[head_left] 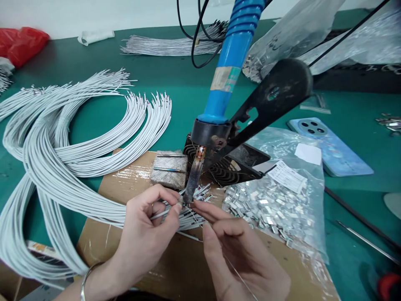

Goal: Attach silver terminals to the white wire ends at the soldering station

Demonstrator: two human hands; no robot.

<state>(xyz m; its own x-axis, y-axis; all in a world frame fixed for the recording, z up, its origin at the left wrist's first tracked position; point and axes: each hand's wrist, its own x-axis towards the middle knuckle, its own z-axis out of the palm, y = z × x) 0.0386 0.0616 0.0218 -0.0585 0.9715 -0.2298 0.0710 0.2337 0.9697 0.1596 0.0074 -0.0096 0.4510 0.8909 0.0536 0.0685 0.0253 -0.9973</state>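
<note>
My left hand (150, 230) pinches a white wire (160, 214) between thumb and fingertips, its end right by the dark tip (192, 184) of a soldering iron. The blue-handled soldering iron (216, 98) is held tip-down in a black stand arm (266, 104). On the right side of the tip, my right hand (244, 251) closes its fingers around a thin strand of solder wire (239, 276), which trails down past the palm. The exact contact at the tip is hidden by my fingertips. Loose wire ends (200, 194) lie behind and beneath both hands.
Large curved bundles of white wires (46, 146) fill the left. A wrapped block (169, 175) and a black fan (228, 167) sit behind the tip. To the right are a bag of small metal parts (272, 209), a phone (338, 150) and tweezers (366, 240). Cardboard (103, 238) lies underneath.
</note>
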